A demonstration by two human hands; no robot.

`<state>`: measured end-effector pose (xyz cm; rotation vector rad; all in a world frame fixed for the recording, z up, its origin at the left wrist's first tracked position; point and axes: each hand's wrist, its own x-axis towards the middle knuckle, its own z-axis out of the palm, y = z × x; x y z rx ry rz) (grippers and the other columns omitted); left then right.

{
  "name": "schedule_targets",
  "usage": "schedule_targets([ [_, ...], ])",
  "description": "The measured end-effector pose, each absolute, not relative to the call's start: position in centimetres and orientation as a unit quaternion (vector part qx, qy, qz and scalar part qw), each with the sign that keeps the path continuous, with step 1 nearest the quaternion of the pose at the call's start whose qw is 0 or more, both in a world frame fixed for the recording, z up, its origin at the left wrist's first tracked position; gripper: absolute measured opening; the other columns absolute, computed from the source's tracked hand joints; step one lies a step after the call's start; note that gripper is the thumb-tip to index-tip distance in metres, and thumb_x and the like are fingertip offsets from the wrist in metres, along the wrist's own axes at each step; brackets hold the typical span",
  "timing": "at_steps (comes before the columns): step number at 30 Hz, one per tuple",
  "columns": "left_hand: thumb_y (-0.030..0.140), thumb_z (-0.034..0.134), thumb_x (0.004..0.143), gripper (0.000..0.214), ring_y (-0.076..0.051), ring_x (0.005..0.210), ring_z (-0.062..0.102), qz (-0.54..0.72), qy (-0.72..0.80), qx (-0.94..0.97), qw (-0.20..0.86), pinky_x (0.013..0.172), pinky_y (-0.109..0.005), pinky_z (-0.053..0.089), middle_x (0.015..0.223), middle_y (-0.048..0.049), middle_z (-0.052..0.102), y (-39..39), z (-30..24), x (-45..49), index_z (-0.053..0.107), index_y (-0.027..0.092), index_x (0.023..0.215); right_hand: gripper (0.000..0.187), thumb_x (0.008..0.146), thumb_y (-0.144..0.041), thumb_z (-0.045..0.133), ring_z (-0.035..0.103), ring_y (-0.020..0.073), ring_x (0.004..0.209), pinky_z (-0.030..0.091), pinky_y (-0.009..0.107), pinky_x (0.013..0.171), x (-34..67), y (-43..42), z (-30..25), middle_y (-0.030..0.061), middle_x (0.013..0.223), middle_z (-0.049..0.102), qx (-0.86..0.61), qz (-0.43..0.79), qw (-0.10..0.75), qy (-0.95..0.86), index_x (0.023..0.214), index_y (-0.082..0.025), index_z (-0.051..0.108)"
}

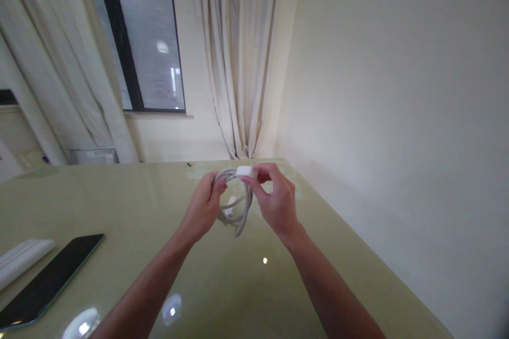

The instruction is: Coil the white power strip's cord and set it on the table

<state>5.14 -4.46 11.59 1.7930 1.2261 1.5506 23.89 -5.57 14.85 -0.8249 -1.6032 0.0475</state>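
Observation:
A grey-white cable [247,202] hangs in a loose coil above the table, between my two hands. My left hand [205,202] is closed around the coil's left side, thumb over the loops. Pinched between the thumb and fingers of my right hand [274,196] is a white plug [247,172] at the top right of the coil. Another small white connector [230,205] shows inside the loop, partly behind the cable; its exact kind I cannot make out.
On the glossy greenish table [222,286], a black tablet [51,278] lies at the left beside a white ribbed object [24,257]. A small dark bit [189,164] sits near the far edge. A wall [397,116] runs along the right, with curtains [242,63] beyond the table.

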Motion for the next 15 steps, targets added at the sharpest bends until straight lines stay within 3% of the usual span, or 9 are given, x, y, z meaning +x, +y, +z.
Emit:
schedule_targets([
  [7,0.043,0.044,0.105,0.032,-0.023,0.078,0.068,0.513,0.501,0.681,0.148,0.075,-0.034,0.051,0.091,-0.0047,0.076,-6.0,12.7,5.6,0.066,0.021,0.108,0.018,0.103,-0.04,0.066,0.065,0.018,0.078,0.047,0.029,0.072,24.1,-6.9,15.6,0.0019,0.086,0.071,-0.337,-0.049,0.464,-0.817,0.095,-0.024,0.064],
  [10,0.043,0.043,0.106,0.033,-0.023,0.089,0.071,0.546,0.472,0.672,0.167,0.081,-0.034,0.053,0.098,-0.0058,0.078,-5.8,12.8,5.5,0.067,0.019,0.109,0.014,0.102,-0.037,0.067,0.064,0.0211,0.085,0.045,0.031,0.075,23.9,-6.6,15.2,0.0038,0.09,0.073,-0.335,-0.094,0.413,-0.842,0.096,-0.025,0.065],
  [15,0.04,0.045,0.107,0.032,-0.023,0.103,0.07,0.574,0.446,0.664,0.176,0.094,-0.036,0.053,0.112,-0.0087,0.076,-6.0,13.0,5.6,0.068,0.018,0.113,0.013,0.097,-0.033,0.074,0.061,0.0255,0.087,0.042,0.034,0.077,23.3,-6.2,14.7,0.0063,0.086,0.073,-0.362,-0.14,0.396,-0.832,0.093,-0.025,0.064],
])
